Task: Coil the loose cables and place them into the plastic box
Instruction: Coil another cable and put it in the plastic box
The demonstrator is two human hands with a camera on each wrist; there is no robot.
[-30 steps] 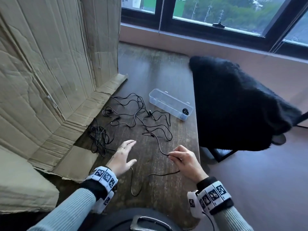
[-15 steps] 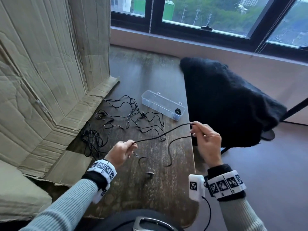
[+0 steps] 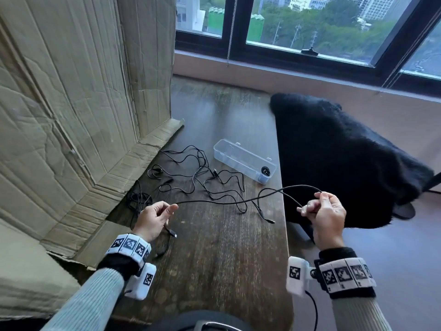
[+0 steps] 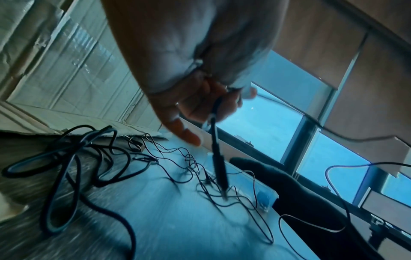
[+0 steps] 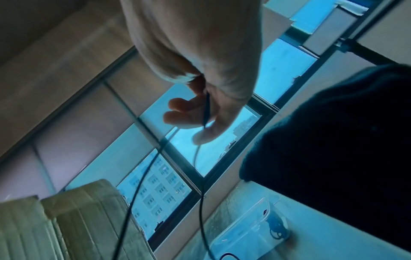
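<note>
You're gripping one cable [image 3: 214, 201] in both hands, left hand [image 3: 152, 219] and right hand [image 3: 322, 211], stretching it out; next, I'd say, loop it toward the box [image 3: 243, 161].

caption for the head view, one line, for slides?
Both hands, left hand and right hand, stretch one black cable above the table.

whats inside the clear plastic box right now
One small black coiled item lies at the near end of the plastic box; the rest looks bare. Too small to tell what it is.
</note>
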